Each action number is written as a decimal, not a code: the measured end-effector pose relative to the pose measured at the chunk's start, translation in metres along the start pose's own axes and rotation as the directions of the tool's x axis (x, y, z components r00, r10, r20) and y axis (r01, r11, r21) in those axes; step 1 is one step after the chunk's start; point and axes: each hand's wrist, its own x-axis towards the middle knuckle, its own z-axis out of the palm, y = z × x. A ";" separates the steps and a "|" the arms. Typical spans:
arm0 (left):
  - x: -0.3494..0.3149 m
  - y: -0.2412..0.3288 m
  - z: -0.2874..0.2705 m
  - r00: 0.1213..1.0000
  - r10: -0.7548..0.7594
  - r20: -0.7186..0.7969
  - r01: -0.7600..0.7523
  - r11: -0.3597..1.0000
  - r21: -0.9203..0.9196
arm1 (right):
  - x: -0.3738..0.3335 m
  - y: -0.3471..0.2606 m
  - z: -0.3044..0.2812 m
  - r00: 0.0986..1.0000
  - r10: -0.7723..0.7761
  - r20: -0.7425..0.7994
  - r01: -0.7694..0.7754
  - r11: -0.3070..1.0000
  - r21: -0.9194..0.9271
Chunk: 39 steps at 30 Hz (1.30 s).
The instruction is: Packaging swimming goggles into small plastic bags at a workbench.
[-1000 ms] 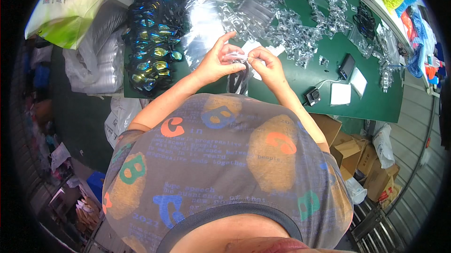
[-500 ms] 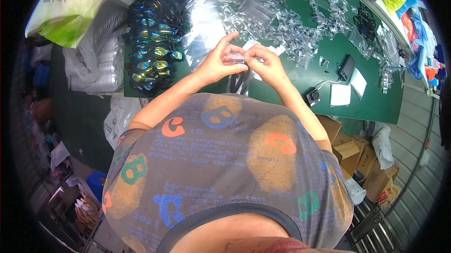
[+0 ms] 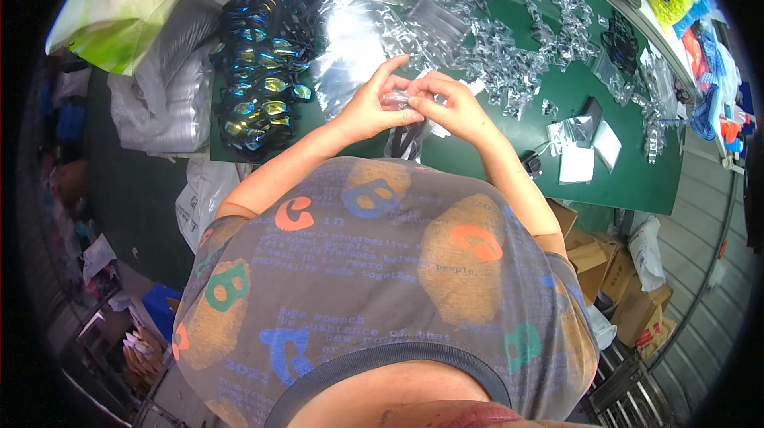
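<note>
In front of my chest, both hands are closed on the upper end of a clear plastic pouch (image 3: 407,143) with something black and strap-like inside. My left hand (image 3: 370,110) pinches it between thumb and fingers, its index finger raised. From the other side, my right hand (image 3: 452,110) grips the same end with bent fingers, the fingertips of both hands nearly meeting. The exact edge they hold is partly hidden by the fingers. Close by on the left lies a thick pile of swim goggles (image 3: 263,70) with shiny blue-yellow lenses and black straps.
Clear plastic pieces (image 3: 509,70) are heaped across the back of the green table (image 3: 485,161). Stacked clear sleeves (image 3: 342,54) lie beyond my left hand. Right of me are white pads (image 3: 576,164) and a small black device (image 3: 531,164). Cardboard boxes (image 3: 613,269) stand below the table's right side.
A small clear packet now lies by the white pads, partly over the cable and black box. My right fingers have curled further over the pouch's end; my left hand has barely shifted.
</note>
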 end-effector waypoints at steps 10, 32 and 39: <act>0.000 0.002 0.006 1.000 -0.009 0.008 0.009 0.999 -0.038 | 0.008 -0.007 -0.004 0.995 0.029 0.096 -0.026 0.999 -0.029; -0.010 0.000 0.004 0.998 -0.010 0.067 0.010 1.000 0.004 | -0.046 0.002 -0.007 0.996 -0.055 -0.067 0.037 0.967 -0.251; 0.005 0.042 0.045 0.826 0.261 0.500 -0.540 0.621 0.568 | -0.119 -0.034 -0.013 0.989 -0.115 -0.089 0.058 0.874 -0.482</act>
